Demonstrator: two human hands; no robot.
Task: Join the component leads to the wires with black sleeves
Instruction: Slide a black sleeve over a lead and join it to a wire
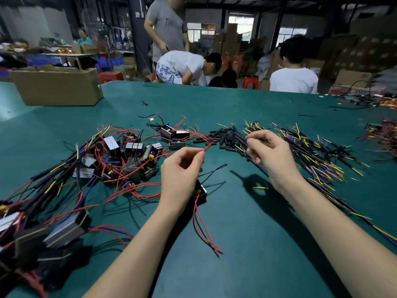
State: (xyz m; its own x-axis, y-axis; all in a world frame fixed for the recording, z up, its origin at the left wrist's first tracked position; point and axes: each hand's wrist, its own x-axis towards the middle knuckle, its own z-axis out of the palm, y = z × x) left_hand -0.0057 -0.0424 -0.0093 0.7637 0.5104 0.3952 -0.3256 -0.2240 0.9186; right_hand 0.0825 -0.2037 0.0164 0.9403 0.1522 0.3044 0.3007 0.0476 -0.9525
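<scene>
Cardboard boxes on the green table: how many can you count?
1: an open cardboard box at the green table's far left corner. Other cartons stand off the table behind; more may be hidden.

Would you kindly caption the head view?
Left hand pinches a red lead; right hand picks from black sleeves.

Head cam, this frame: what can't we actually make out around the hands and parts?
- Component under the left hand: mostly hidden by wrist and palm.
- Right hand grip: fingers curl over the sleeved wires; whether it pinches one is unclear.
- Stripped tip of the red lead the left hand pinches: too small to see.
- Finished assemblies at lower left: cut off by the frame edge.
- Background people: blurred.
</scene>
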